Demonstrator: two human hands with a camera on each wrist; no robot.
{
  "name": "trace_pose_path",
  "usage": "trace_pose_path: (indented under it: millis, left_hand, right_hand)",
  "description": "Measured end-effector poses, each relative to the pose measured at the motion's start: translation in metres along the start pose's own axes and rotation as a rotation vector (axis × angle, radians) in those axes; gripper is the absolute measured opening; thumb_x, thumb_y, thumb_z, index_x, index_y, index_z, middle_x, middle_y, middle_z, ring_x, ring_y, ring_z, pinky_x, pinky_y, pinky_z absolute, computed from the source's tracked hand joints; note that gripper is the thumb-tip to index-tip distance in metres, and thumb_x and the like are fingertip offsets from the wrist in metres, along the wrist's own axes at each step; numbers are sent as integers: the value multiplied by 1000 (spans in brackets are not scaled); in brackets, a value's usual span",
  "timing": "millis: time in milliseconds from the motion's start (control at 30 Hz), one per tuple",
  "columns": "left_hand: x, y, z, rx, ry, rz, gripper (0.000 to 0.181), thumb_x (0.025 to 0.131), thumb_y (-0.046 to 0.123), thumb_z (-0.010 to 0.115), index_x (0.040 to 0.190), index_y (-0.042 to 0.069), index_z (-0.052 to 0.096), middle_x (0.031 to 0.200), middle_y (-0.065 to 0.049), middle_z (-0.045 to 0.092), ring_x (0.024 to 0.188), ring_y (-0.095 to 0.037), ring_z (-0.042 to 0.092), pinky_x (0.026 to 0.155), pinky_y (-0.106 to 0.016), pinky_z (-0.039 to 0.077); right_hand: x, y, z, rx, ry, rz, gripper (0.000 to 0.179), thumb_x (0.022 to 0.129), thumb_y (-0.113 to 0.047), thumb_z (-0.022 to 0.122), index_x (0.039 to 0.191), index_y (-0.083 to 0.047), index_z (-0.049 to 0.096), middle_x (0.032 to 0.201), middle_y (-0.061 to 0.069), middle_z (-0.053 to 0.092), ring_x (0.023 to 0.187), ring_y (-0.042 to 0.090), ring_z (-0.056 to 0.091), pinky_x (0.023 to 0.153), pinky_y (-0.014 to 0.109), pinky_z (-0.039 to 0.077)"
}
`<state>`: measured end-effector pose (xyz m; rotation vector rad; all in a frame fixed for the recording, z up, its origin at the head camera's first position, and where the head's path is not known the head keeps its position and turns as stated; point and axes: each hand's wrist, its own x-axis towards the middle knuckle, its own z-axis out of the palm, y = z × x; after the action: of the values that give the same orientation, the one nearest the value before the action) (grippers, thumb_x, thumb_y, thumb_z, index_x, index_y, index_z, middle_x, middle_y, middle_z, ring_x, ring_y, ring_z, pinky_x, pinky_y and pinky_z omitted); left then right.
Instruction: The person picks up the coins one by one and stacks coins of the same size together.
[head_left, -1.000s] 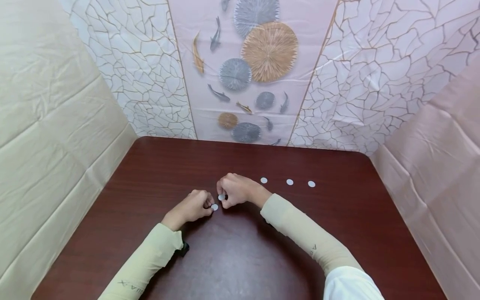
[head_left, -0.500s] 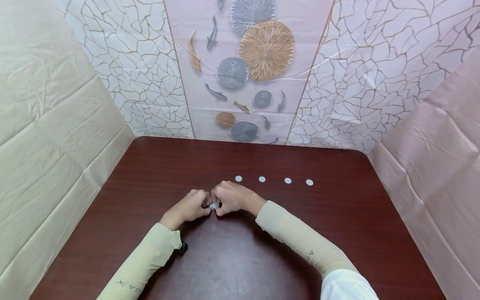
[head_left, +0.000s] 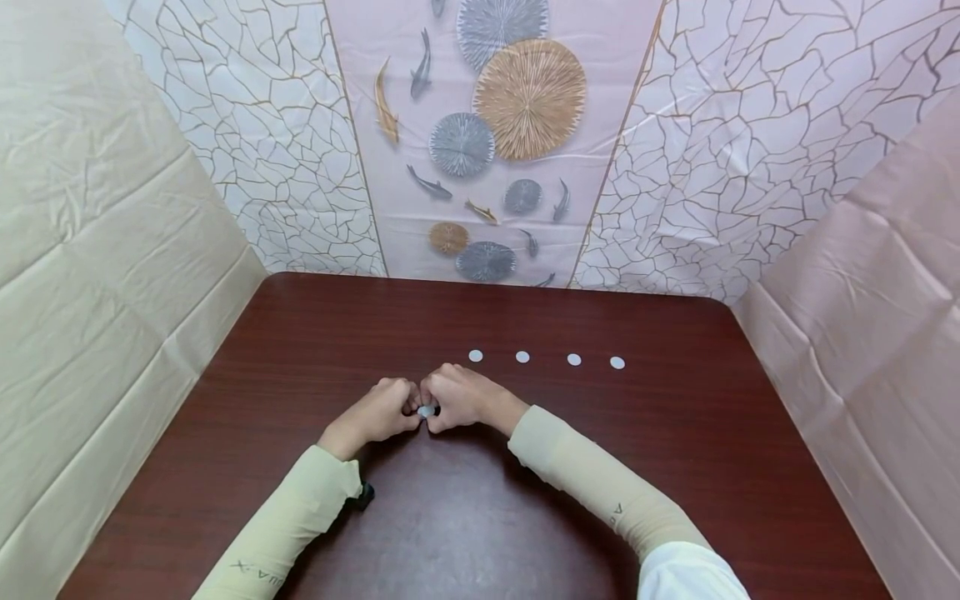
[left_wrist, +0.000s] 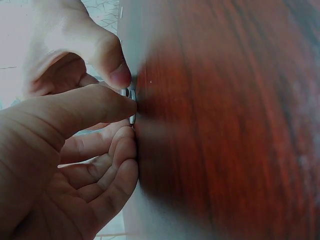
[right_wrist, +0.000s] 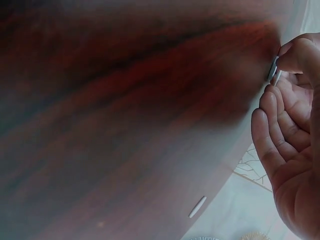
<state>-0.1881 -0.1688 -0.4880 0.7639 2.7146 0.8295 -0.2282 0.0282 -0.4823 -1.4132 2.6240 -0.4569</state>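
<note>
My left hand [head_left: 377, 411] and right hand [head_left: 459, 397] meet on the dark red-brown table, fingertips close together. Between them is a small white round disc [head_left: 426, 411], partly covered by fingers. Thumb and fingers of the left hand pinch a thin disc [left_wrist: 132, 119] near the tabletop in the left wrist view. The right hand pinches another disc [right_wrist: 273, 68], seen edge-on in the right wrist view. In the head view the two discs overlap, the right one on top; whether they touch cannot be made out.
Several like white discs lie apart in a row behind the right hand, from the leftmost disc [head_left: 476, 356] to the rightmost disc [head_left: 617, 362]. The wooden table [head_left: 450, 517] ends at a patterned cloth backdrop [head_left: 487, 208], with plain cloth on both sides.
My right hand has moved left and slightly toward me, bringing its disc over the left hand's disc. The leftmost disc of the row has come into view. The left hand has stayed put.
</note>
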Motion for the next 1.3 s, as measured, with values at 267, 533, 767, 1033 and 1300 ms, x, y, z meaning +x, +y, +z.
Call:
trace_pose_path:
  millis: [267,533,767,1033,1300]
  left_hand:
    - [0,0,0,0,15,-7,6,91,3,74,97,2,71,88,-4,69,73,-8,56,66,-23,49]
    - [0,-1,0,15,28,-14,7,91,4,75,96,2,71,86,-3,69,73,-8,57,68,-25,50]
    - [0,-1,1,18,30,-9,7,90,5,76,94,4,70,80,-1,65,70,-8,54,66,-24,47]
    - [-1,-2,1,24,51,13,7,90,5,76,93,4,71,81,-1,67,70,-8,56,66,-23,49]
    - [-2,-2,1,25,56,11,7,91,6,77,95,4,72,83,-2,69,74,-10,61,68,-24,51]
  right_hand:
    - [0,0,3,13,25,13,14,76,-20,85,85,-13,75,76,-9,71,69,-2,59,65,12,48]
    - [1,1,5,23,31,40,16,77,-21,85,88,-14,76,81,-8,75,74,-3,64,68,11,51]
    - [1,-1,4,28,17,62,17,79,-23,86,90,-14,77,82,-8,75,75,-3,64,70,11,51]
    - [1,-2,2,54,7,76,17,79,-20,87,91,-14,77,84,-7,76,77,-2,66,71,12,53]
    - [0,-1,2,102,-2,78,15,79,-16,87,90,-12,77,84,-6,76,76,-2,67,71,11,53]
